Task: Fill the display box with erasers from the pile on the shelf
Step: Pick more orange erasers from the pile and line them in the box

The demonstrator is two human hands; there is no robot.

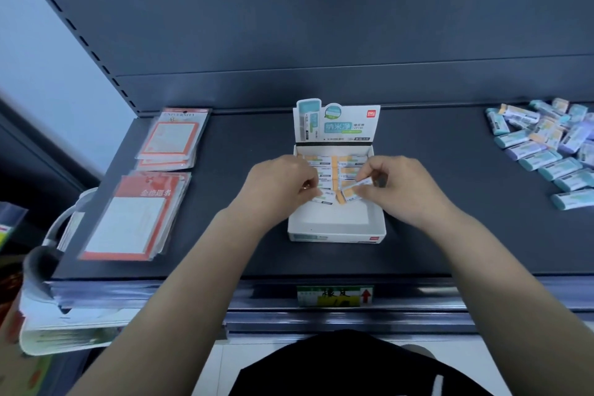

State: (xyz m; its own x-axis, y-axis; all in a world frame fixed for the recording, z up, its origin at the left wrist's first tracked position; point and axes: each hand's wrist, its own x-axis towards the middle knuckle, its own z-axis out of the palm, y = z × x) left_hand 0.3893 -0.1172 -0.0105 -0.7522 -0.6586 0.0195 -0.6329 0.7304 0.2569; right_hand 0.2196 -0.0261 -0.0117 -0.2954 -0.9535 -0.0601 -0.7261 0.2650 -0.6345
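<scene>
Head view: both hands work inside the white cardboard display box [336,228] on the dark grey shelf [450,235]. The right hand [397,185] pinches an orange-banded wrapped eraser [355,190]; the left hand [283,185] curls its grip onto the rows of erasers [324,167]. The loose pile of teal and lilac erasers [546,145] lies far right.

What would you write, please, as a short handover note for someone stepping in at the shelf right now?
Left hand: inside the display box, fingers curled on an eraser in the left row.
Right hand: pinching an orange eraser at the front of the right row.
Done: two rows of orange erasers fill the rear half of the box.
Left: the front part of the box is bare; the pile of erasers lies on the shelf to the right.
</scene>
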